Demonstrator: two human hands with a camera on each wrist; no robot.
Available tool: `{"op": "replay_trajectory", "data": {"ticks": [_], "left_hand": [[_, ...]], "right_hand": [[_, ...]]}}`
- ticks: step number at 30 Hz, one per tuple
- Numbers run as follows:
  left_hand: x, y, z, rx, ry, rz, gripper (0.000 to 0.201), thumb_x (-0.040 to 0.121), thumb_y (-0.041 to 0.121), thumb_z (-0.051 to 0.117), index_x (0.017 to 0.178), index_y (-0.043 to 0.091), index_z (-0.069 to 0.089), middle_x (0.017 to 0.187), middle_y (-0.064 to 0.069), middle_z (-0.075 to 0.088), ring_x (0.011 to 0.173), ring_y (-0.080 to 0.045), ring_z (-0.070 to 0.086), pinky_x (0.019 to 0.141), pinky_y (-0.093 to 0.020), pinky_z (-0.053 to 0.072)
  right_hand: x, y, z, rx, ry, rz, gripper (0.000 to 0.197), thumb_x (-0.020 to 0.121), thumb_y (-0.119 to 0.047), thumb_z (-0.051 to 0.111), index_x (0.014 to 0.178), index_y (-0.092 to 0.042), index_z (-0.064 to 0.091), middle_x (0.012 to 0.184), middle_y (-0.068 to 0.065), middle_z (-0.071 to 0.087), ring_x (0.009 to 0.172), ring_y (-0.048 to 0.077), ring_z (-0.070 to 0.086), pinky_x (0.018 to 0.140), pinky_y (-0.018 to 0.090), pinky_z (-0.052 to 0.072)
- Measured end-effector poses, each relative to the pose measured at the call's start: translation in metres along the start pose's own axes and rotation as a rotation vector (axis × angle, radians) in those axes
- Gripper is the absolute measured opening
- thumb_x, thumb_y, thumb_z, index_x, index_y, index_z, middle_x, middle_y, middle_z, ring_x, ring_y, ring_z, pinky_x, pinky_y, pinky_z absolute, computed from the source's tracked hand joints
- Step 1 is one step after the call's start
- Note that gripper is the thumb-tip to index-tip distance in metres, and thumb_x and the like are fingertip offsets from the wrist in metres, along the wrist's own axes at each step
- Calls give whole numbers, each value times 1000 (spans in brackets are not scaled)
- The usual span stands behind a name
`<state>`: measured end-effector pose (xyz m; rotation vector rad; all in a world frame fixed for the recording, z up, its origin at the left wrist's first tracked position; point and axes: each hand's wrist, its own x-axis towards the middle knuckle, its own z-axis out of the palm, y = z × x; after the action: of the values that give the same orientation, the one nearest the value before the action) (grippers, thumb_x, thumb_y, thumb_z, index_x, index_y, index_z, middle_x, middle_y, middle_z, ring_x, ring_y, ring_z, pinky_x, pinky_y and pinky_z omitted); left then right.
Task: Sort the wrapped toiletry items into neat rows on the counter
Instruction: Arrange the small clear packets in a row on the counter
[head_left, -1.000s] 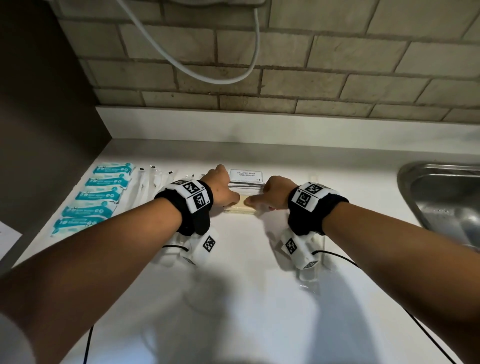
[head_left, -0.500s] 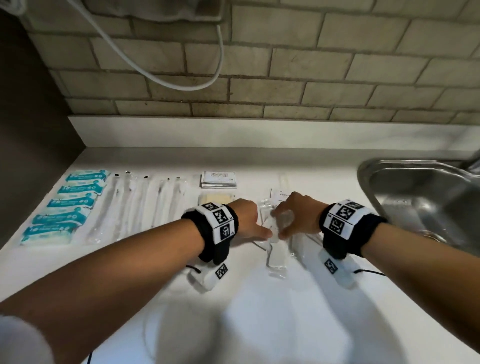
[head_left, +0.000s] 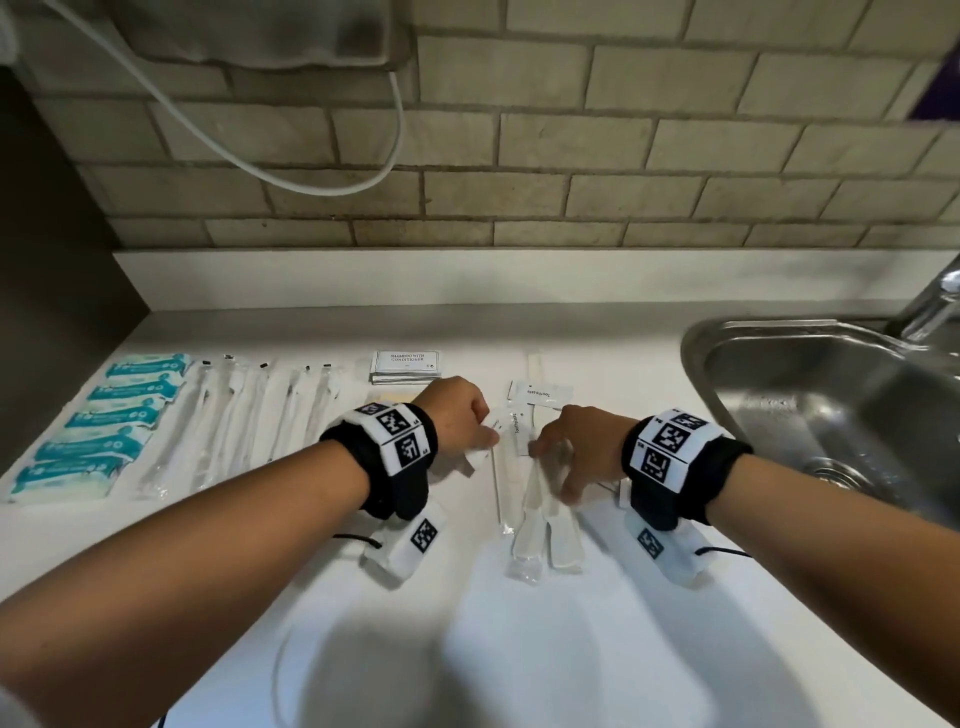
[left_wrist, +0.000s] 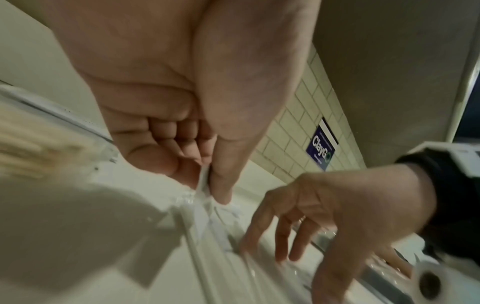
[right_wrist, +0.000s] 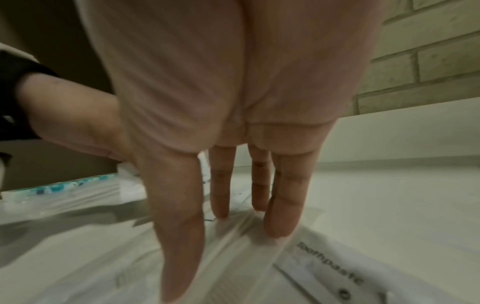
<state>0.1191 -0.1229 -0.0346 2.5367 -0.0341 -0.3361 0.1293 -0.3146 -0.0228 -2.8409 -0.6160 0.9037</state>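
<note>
1. Left hand (head_left: 457, 415): sitting at 12 o'clock of the loose pile, thumb and curled fingers pinching the top edge of a clear wrapped packet (left_wrist: 205, 191). The wrapper is crumpling at the pinch.
2. Right hand (head_left: 576, 447): sitting just to the 3 o'clock side of the left hand, fingers (right_wrist: 283, 205) straight and slightly spread, tips pressing down on the clear wrapped packets (head_left: 540, 519). It is curling round nothing.
3. Task's thing: the unsorted packets are lying mid-counter between the two hands, trailing toward 6 o'clock; toothpaste sachets (head_left: 540, 392) are lying at 12 o'clock of them, one partly under the pile.
4. Step in hand, as judged: separating one packet from the overlapping pile. Doing it well likely means keeping the right fingertips flat as an anchor while the left hand is drawing its packet out low and along its length, so that its neighbours are not dragged askew.
5. Rows already laid, toward 9 o'clock: teal packets (head_left: 104, 421) stacked in a column, long clear-wrapped sticks (head_left: 244, 415) side by side, shampoo sachets (head_left: 406, 364) at 11 o'clock.
6. In the way: slippery, overlapping film is making single packets hard to tell apart; the wrist cameras hanging below both wrists are riding close to the counter (head_left: 519, 649).
7. Sink (head_left: 831, 395): lying at 3 o'clock, near the pile; a packet pushed that way could slide in.
</note>
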Motion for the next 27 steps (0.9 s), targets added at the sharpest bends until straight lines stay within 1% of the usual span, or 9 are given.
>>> {"op": "replay_trajectory", "data": {"ticks": [4,6,11,13,16,18,21,23,27], "left_hand": [[4,-1,-12,-30,88,21,28,83,31,73,103,13,67,81,4,54,79,-13,53,74,-23,40],[5,-2,-15,-37,112,27,30,85,30,71,109,13,66,90,-2,59,83,-15,53,75,-23,40],[3,2,-15,-53,150,69,18,87,27,67,100,14,69,86,0,61,83,-17,54,76,-27,42],[5,2,-14,-76,157,88,15,89,27,65,97,16,69,93,-1,64,89,-18,58,77,-26,41],[9,0,-12,-101,190,92,12,90,28,63,96,18,68,98,0,60,98,-19,57,86,-28,43],[13,-3,-11,-108,210,78,15,91,28,62,99,17,68,101,-1,55,100,-19,54,92,-30,42],[17,-4,-12,-124,213,47,17,93,27,59,103,15,67,104,-3,52,97,-20,53,85,-27,39],[20,-3,-11,-138,186,18,17,96,24,54,106,14,62,108,-7,58,95,-23,56,79,-26,39],[21,1,-6,-417,107,-120,26,102,16,37,127,12,40,98,-17,61,76,-26,61,68,-37,52]], "right_hand": [[0,-7,-8,6,-51,-16,57,70,-31,83,123,-33,62,127,-10,56,120,16,52,97,30,41],[5,-10,-19,51,-23,-16,46,71,-37,81,115,-33,67,120,-12,59,113,13,54,92,28,40],[45,-11,-40,16,260,68,34,89,-29,64,120,-16,65,125,4,62,115,24,58,93,31,46],[68,-3,-38,-59,279,116,38,90,-27,62,126,-15,57,127,7,60,115,28,59,95,33,49],[130,36,-21,-153,267,179,49,75,-39,71,115,-22,48,116,4,62,96,29,64,86,43,54],[131,36,-19,-115,272,189,41,80,-34,65,114,-20,46,116,6,61,96,30,63,85,44,54],[98,15,-29,-37,298,203,39,87,-18,61,124,-9,51,117,12,62,103,32,63,89,41,54],[91,15,-37,-22,311,185,33,87,-21,63,118,-8,62,115,11,66,104,31,64,89,37,54],[69,9,-52,132,402,76,20,87,-14,65,106,-9,65,108,9,66,97,27,60,74,25,43]]}}
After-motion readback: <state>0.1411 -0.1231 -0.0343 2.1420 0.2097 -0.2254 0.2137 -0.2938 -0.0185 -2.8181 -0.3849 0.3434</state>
